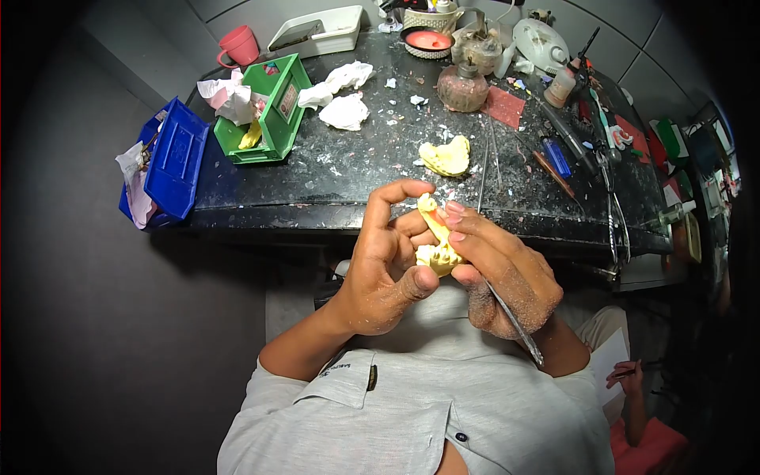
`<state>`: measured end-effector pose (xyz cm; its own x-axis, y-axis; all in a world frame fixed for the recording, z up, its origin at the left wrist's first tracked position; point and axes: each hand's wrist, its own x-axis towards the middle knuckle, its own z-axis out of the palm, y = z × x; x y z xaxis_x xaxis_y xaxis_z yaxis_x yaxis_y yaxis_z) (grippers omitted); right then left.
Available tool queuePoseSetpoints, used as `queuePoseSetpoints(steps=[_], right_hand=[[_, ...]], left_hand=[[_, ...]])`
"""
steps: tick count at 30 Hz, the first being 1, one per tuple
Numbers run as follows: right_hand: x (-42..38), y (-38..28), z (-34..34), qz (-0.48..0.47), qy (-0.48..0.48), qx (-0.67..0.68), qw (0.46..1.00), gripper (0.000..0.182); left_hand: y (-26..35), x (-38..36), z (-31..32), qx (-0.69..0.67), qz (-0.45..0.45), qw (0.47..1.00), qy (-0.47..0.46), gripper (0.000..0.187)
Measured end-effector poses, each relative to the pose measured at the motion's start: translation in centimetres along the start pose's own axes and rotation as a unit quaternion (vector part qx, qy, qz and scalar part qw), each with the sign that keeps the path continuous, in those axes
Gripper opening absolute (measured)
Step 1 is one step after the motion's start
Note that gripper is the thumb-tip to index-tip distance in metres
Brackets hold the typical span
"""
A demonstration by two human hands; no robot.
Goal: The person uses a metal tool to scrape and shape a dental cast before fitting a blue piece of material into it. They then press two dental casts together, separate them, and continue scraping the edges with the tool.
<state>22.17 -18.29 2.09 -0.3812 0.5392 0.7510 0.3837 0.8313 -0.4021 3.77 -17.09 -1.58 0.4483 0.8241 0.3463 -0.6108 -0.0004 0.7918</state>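
A yellow plaster dental cast point(440, 255) with moulded teeth is held up in front of my chest, past the bench's near edge. My left hand point(381, 265) grips its left side, with the thumb low and the index finger curled over the top end. The fingers of my right hand point(507, 277) rest against the cast's right side. That same hand also holds a slim metal dental instrument point(516, 323), whose flattened end points down toward my forearm; its other end is hidden. Pale dust coats my right hand and left thumb. A second yellow cast point(446, 156) lies on the bench.
On the dark bench point(348, 178) stand a green bin point(283, 119), a blue bin point(176, 162), crumpled tissues point(345, 111) and a glass spirit burner point(462, 87). A blue lighter point(556, 157) and several tools lie right. Another person's hand point(627, 377) holds a pen, lower right.
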Motion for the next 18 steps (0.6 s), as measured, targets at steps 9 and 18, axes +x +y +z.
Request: queuePoseSetpoints(steps=[9,18], right_hand=[[-0.6,0.2,-0.2,0.023,0.012,0.019,0.999,0.024],[-0.1,1.0,-1.0,0.087,0.052,0.131,0.986,0.016]], left_hand=[[0.7,0.0,0.8,0.063,-0.041,0.995,0.065,0.105],[1.6,0.3,0.0,0.09,-0.075,0.991,0.065,0.079]])
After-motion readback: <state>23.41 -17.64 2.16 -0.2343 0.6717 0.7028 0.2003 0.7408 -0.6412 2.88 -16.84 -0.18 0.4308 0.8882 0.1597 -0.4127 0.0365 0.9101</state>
